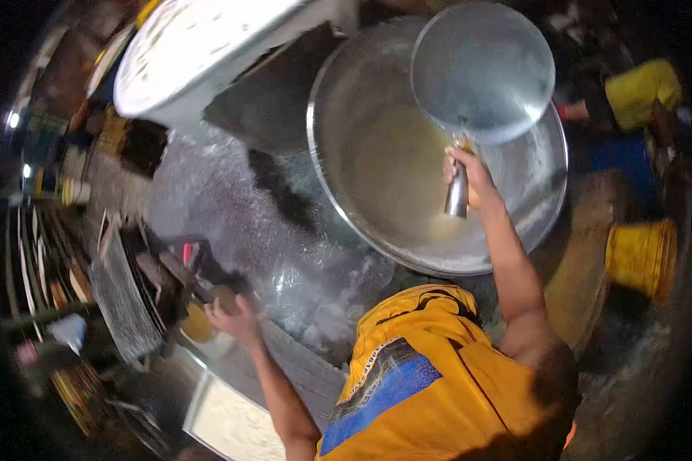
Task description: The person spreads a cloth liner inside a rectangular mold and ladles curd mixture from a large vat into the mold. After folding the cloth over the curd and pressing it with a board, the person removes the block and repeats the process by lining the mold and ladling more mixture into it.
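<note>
My right hand [473, 175] is wrapped round the short metal handle of a large round metal scoop [482, 73]. The scoop's wide shiny disc is over the far right part of a big metal vat [321, 157], which has cloudy yellowish liquid [396, 161] low inside it. At the lower left, my left hand [237, 319] reaches out with its fingers apart. A round yellowish thing [198, 323] is close to those fingers, too blurred to name. Below that hand lies a white-rimmed tray [194, 415] with pale, creamy contents.
A large white tub [184, 104] with pale contents is at the top left. Wet, shiny floor [231, 207] stretches between tub and vat. A grey board [123, 296] and several sticks [34, 253] are at the left. A yellow bucket [642, 257] stands right, below another person's yellow garment [642, 92].
</note>
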`<action>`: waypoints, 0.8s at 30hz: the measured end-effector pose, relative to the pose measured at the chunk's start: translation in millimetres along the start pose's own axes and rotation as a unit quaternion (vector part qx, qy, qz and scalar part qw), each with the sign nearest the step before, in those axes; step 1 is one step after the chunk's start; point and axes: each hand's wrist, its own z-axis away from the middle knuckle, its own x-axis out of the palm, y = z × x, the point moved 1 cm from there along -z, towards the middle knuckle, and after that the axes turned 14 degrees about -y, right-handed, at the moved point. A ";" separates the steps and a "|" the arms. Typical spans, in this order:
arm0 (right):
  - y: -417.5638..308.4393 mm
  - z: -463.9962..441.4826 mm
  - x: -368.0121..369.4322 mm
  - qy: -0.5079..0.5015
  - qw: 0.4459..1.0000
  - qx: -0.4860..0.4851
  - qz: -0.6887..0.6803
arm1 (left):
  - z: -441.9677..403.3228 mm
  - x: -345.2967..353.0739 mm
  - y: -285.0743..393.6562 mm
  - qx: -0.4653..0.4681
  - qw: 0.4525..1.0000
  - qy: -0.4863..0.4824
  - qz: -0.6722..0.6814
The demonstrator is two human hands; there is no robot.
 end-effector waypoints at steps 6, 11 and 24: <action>35.0 -98.1 -109.9 0.070 0.988 -0.031 -0.132 | -47.1 101.4 168.8 0.136 0.960 -0.208 0.130; 122.5 -217.6 -127.6 -0.100 0.814 -0.020 -0.572 | -87.4 172.8 289.6 0.053 0.899 -0.339 0.272; 267.5 -342.2 -169.5 0.032 0.458 -0.123 -0.880 | -98.5 214.4 331.0 0.050 0.968 -0.243 -0.030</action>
